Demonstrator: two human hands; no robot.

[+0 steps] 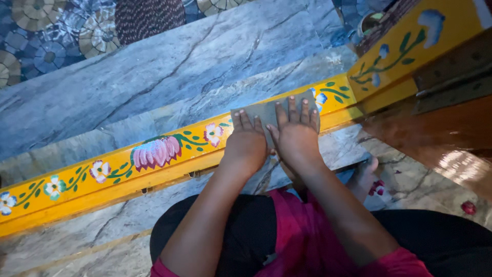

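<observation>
Yellow flowered sill (154, 169) on marble — both hands (246, 146) (296, 136) flat, ungripping, on grey sheet (264, 114).

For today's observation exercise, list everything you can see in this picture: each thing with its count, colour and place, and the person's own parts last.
Threshold beam: one, yellow, painted with pink and white flowers and green leaves, running across the floor from lower left to upper right.
Door post: one, yellow with painted flowers, upper right.
Sheet: one, grey-brown, flat on the beam under both hands.
Marble floor: grey, veined, on both sides of the beam.
Patterned mat: one, circles in blue, beige and maroon, top left.
Wooden door: brown, glossy, right.
Clothing: pink and black, bottom.
Foot: one, bare, right of the arms.
Left hand: pressing flat on the sheet.
Right hand: pressing flat on the sheet, fingers spread.
</observation>
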